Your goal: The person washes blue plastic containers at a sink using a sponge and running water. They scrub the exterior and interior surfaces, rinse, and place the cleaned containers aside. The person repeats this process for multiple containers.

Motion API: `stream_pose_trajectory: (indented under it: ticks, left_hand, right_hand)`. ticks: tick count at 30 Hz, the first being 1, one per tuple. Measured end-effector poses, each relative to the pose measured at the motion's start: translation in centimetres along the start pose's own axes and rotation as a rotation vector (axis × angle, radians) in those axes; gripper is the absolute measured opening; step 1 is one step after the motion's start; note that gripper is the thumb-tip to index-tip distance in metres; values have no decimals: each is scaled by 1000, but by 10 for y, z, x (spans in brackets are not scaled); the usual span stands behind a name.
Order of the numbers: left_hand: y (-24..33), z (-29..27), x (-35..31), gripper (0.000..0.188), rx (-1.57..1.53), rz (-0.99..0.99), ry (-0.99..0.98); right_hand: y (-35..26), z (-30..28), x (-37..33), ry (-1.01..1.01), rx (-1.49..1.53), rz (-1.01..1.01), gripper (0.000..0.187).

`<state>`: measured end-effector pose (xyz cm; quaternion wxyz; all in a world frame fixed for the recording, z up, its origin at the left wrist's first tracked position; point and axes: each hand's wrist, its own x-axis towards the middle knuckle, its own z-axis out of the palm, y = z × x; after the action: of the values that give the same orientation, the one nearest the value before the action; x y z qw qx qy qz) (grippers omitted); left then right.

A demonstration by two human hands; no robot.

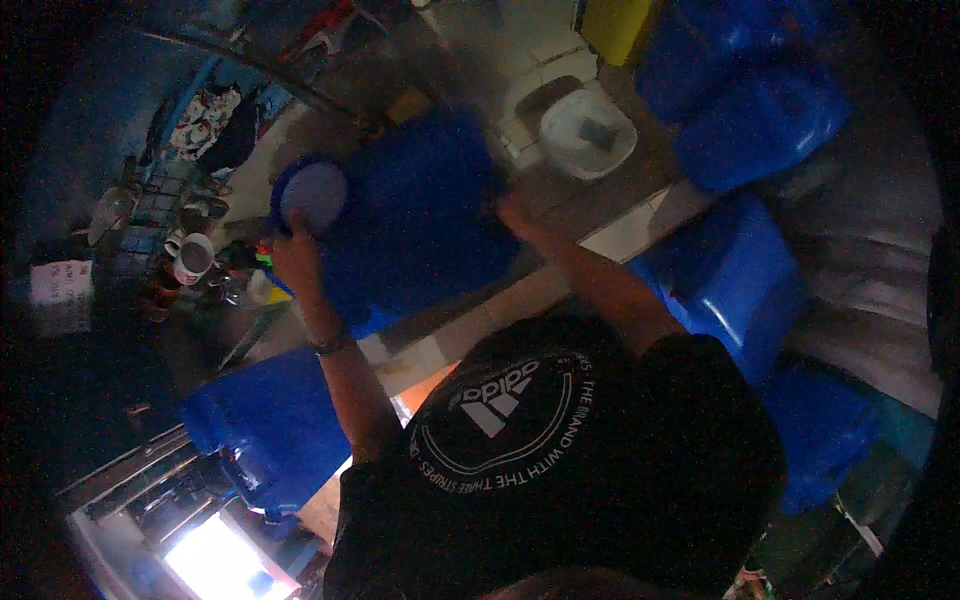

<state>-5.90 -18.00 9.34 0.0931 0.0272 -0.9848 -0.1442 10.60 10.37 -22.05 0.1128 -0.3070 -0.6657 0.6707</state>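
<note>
My left hand (298, 258) is closed at the near rim of a round blue-rimmed bowl-like vessel (322, 190) with a pale inside; its exact kind is hard to tell in the dim light. The vessel is over the far left corner of a large, dark blue, box-shaped plastic thing (420, 235) in front of me. My right arm reaches to the right side of that blue thing, and my right hand (512, 213) is at its edge. Shadow and blur hide the right fingers, so I cannot tell whether they grip it.
A white toilet (588, 130) stands far right. Blue plastic containers (735, 280) are on the right, and another blue container (270, 420) is near left. A white mug (194, 258) is among clutter at left. Bright light enters through an opening (220, 560) at lower left.
</note>
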Motion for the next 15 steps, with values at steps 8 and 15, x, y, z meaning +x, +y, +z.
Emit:
stream_pose_trajectory:
  ticks: [8,15]
  left_hand:
    - [112,-35,-12,39,481,639,120]
    - [184,-9,-66,27,505,718,83]
  right_hand:
    - [49,91,-114,-221,393,563,44]
    - [75,97,-196,-328,278,704,44]
